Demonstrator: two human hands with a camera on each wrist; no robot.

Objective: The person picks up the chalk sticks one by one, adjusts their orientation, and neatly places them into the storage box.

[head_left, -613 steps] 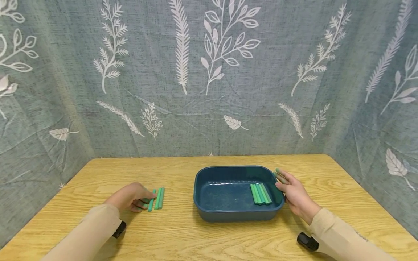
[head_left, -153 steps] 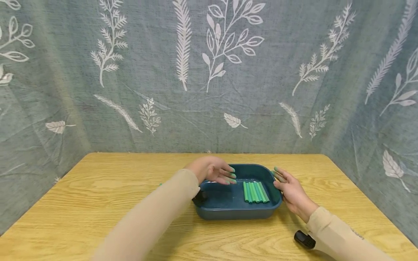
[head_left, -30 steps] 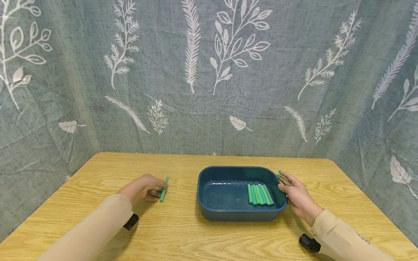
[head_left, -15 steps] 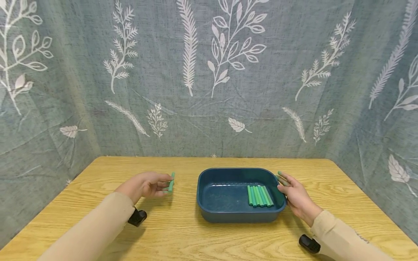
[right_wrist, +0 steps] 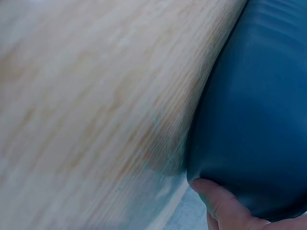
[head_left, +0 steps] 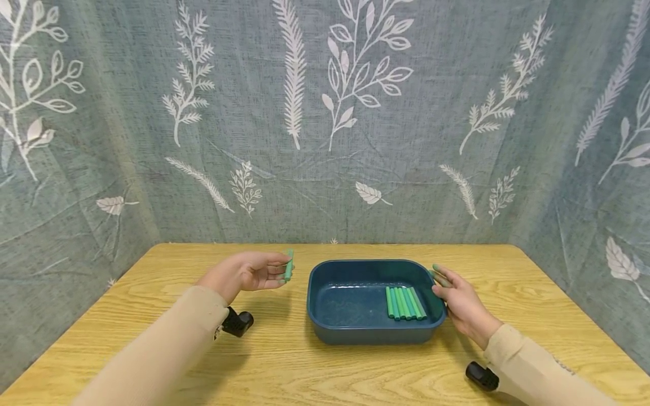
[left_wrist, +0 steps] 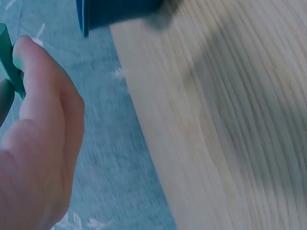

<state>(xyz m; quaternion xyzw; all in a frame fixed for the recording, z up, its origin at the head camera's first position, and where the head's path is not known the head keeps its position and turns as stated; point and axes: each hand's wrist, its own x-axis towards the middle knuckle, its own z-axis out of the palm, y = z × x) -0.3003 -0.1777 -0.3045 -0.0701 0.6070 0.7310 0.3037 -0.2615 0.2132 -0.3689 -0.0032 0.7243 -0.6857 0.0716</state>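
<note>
In the head view my left hand [head_left: 256, 270] pinches a green stick [head_left: 289, 266] between thumb and fingertips, above the table and left of the blue box. The left wrist view shows part of that green stick [left_wrist: 5, 55] at the fingers. My right hand [head_left: 463, 301] rests against the right end of the dark blue box [head_left: 376, 337], its fingers fairly straight, the thumb at the rim. In the right wrist view a fingertip touches the box's outer wall [right_wrist: 254, 110]. Several green and teal sticks [head_left: 405, 303] lie side by side in the box's right part.
The wooden table [head_left: 284, 372] ends at a patterned grey-blue cloth [head_left: 304, 197] behind and at both sides. A black wrist device [head_left: 237, 322] sits below the left wrist, another black device [head_left: 481, 376] below the right.
The left hand has picked the green stick up off the table and carried it rightward, towards the box. The right hand stays at the box's end. Earlier, more sticks lay on the table.
</note>
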